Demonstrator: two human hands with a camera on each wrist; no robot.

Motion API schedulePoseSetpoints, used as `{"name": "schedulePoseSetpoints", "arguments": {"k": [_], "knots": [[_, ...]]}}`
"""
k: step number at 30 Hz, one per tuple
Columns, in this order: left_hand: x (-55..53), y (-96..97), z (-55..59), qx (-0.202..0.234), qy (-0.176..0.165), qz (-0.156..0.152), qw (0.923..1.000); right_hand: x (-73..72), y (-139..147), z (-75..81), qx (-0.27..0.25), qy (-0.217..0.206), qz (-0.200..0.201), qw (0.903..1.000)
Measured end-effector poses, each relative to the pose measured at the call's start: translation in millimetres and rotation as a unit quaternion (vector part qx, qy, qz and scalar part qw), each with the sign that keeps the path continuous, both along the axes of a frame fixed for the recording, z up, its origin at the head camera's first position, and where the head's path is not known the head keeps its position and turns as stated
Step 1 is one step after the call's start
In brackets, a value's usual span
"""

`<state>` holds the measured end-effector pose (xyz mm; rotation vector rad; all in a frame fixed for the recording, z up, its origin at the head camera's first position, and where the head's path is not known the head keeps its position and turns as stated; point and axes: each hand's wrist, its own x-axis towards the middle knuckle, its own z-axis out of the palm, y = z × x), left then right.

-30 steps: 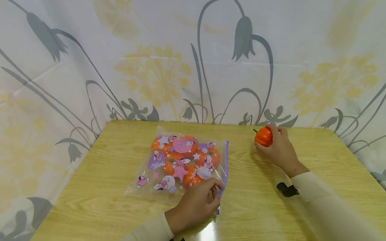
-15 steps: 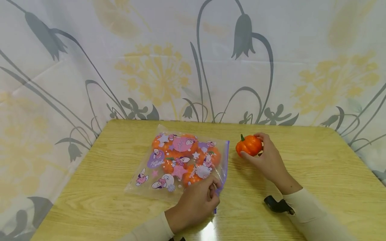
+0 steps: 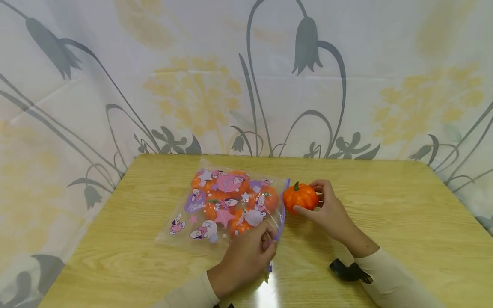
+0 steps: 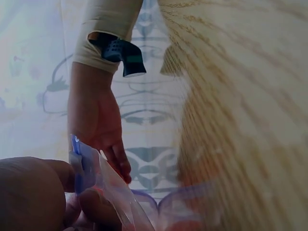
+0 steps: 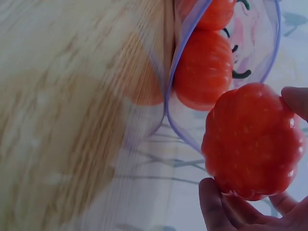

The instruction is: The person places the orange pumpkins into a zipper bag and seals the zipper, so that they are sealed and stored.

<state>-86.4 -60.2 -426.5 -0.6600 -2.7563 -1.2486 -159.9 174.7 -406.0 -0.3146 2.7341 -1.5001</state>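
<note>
A clear zip bag point(image 3: 181, 233) printed with pink and purple cartoon figures lies on the table with several small orange pumpkins point(image 5: 202, 67) inside. My left hand point(image 3: 246, 256) pinches the near corner of its purple zip edge point(image 4: 79, 168). In the right wrist view the bag's mouth stands apart, wide enough to show the pumpkins. My right hand point(image 3: 329, 214) grips one more orange pumpkin point(image 3: 300, 198) with a green stem, thumb on the near side and fingers behind. This pumpkin is right at the bag's mouth. In the right wrist view its ribbed underside shows.
The wood-grain table point(image 3: 404, 214) extends to both sides of the bag. A floral cloth point(image 3: 215, 85) hangs behind the table's back edge. A black strap piece point(image 3: 348, 271) sticks out at my right sleeve.
My right hand has carried the pumpkin leftward and nearer, from the table's far right part to the bag's mouth. The left hand keeps its hold on the bag edge.
</note>
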Motion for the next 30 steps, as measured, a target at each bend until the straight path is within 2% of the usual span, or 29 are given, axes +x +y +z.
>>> {"name": "schedulePoseSetpoints", "arguments": {"k": [3, 9, 13, 18, 20, 30], "knots": [[0.8, 0.0, 0.2, -0.008, 0.016, 0.009, 0.9998, 2.2, -1.6, -1.9, -0.021, -0.015, 0.015, 0.9996], [-0.7, 0.1, 4.4, -0.019, 0.079, 0.028, 0.9963, 1.7, -1.3, -4.3, -0.063, -0.031, 0.060, 0.9957], [0.6, -0.3, 5.7, -0.034, 0.113, 0.040, 0.9922, 1.6, -1.4, -8.0, -0.079, -0.045, 0.091, 0.9917], [-0.2, -0.1, 5.1, -0.045, 0.172, 0.049, 0.9828, 2.8, -2.4, -10.7, -0.094, -0.045, 0.117, 0.9876], [-0.9, -0.2, 5.2, -0.044, 0.183, 0.050, 0.9808, 1.7, -2.9, -11.6, -0.097, -0.041, 0.128, 0.9861], [0.2, -0.2, 3.1, -0.030, 0.185, 0.036, 0.9816, 3.2, -2.9, -18.2, -0.095, -0.021, 0.167, 0.9810]]}}
